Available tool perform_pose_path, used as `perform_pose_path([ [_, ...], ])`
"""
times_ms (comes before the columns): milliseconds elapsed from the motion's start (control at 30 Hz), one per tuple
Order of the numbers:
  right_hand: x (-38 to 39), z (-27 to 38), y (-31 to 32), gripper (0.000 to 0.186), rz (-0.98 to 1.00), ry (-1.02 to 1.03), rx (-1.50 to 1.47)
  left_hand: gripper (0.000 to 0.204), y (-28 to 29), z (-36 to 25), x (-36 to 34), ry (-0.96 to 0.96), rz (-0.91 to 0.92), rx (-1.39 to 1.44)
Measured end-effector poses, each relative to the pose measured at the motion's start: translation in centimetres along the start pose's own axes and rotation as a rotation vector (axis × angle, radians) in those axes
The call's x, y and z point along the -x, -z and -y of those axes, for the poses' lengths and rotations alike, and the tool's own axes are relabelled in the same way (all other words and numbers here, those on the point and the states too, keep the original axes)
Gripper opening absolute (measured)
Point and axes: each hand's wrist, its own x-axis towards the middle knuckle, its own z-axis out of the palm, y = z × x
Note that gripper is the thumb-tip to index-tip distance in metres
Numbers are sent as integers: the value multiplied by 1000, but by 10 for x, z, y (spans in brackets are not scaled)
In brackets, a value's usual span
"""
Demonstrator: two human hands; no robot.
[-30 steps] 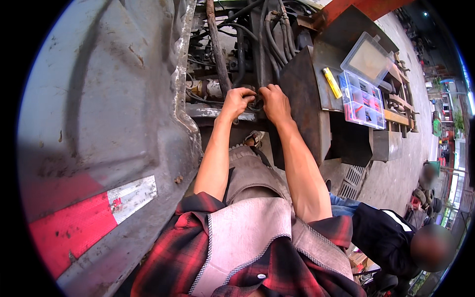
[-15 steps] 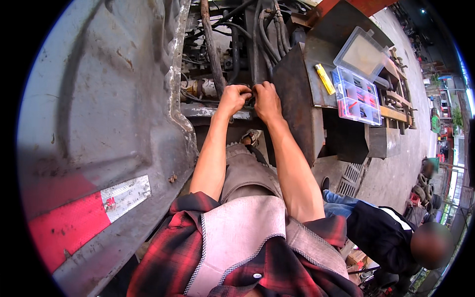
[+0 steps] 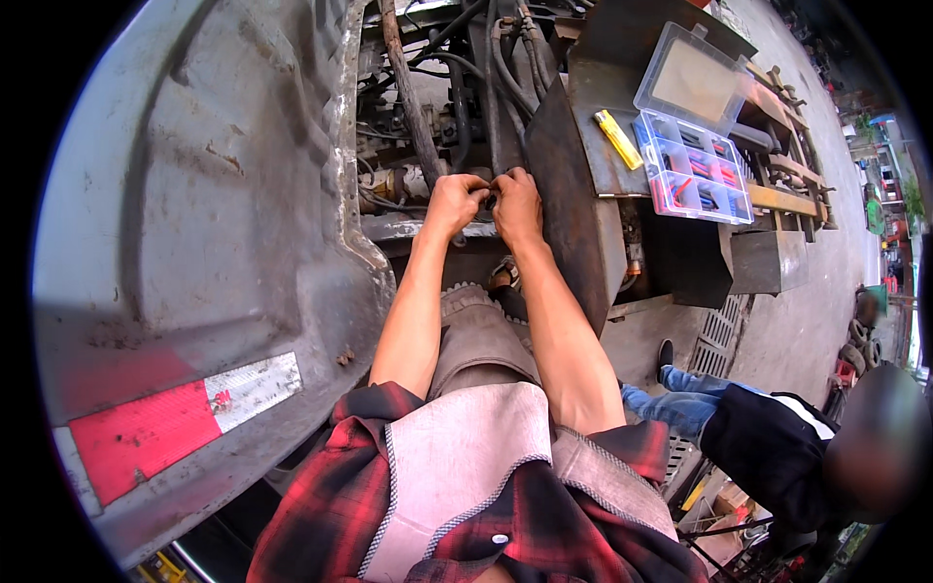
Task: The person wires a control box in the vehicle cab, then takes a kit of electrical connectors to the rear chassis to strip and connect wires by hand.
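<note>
My left hand (image 3: 455,206) and my right hand (image 3: 517,206) meet in front of the vehicle's open machinery. Both have their fingers pinched together, fingertips nearly touching. Something small and dark (image 3: 490,199) shows between them, mostly covered by the fingers, and I cannot make out its kind. Just beyond, black hoses (image 3: 493,107) run down toward my hands. A rough wooden pole (image 3: 410,97) slants down beside my left hand. Under my wrists lies a worn grey metal crossbar (image 3: 394,226).
At left stands a large dented grey panel (image 3: 233,233) with a red-and-white reflective strip (image 3: 146,432). On a rusty metal box (image 3: 573,214) at right rest a slim yellow lighter-like object (image 3: 618,141) and an open compartment case (image 3: 714,209) of coloured pieces. Another person (image 3: 748,437) is at lower right.
My hands stay pinched close together at nearly the same spot. The view has shifted slightly, so the metal box, case and panel sit a little differently in it.
</note>
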Motion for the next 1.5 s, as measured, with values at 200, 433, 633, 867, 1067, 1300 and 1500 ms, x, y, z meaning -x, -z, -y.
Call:
perform_pose_path([
  [200, 3, 2, -7, 15, -126, -62, -76, 20, -10, -4, -6, -59, 2, -153],
  [433, 19, 10, -16, 28, -348, -83, -291, 24, -14, 10, -6, -42, -10, -48],
  [633, 26, 10, -16, 26, -376, -49, -259, 26, -10, 10, -3, 29, 20, 59],
  [867, 56, 36, -21, 20, -297, -145, -338, 25, 1, 20, -16, 163, 248, 98],
  [1067, 72, 60, -33, 21, -374, -406, -470, 24, 10, 12, -32, 227, 445, 105],
  [1300, 59, 67, -52, 38, -219, -789, -656, 19, 15, 3, -44, 436, 483, 193],
  [1500, 40, 60, -64, 27, -231, -799, -618, 21, 15, 0, -46, 391, 439, 289],
])
